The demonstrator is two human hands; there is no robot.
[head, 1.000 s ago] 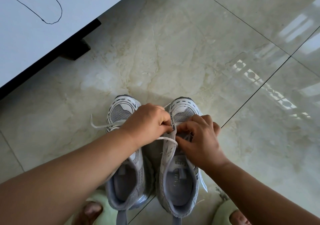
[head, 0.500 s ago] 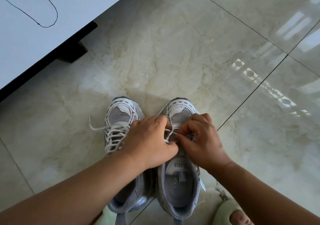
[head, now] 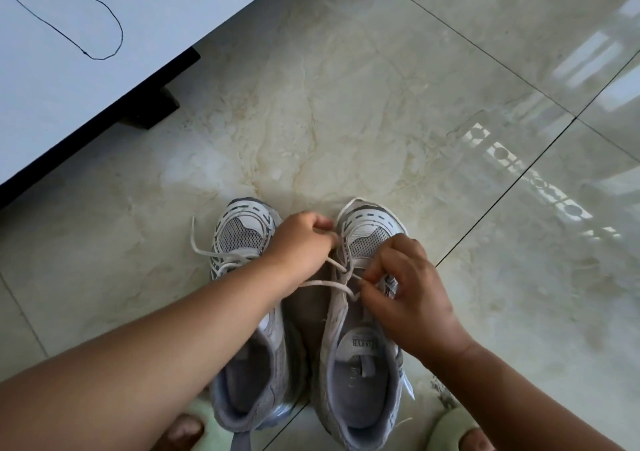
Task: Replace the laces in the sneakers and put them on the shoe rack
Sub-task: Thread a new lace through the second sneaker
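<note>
Two grey-and-white sneakers stand side by side on the marble-patterned floor tiles, toes pointing away from the wearer of the camera, the left sneaker partly covered by the left forearm and the right sneaker with its tongue exposed. The left hand, fingers curled, grips a strand of the white lace near the toe of the right sneaker, while the right hand pinches the same lace between thumb and fingertips over the eyelets. A white cabinet bearing a drawn black outline occupies the upper left, and pale green slippers appear at the bottom edge.
</note>
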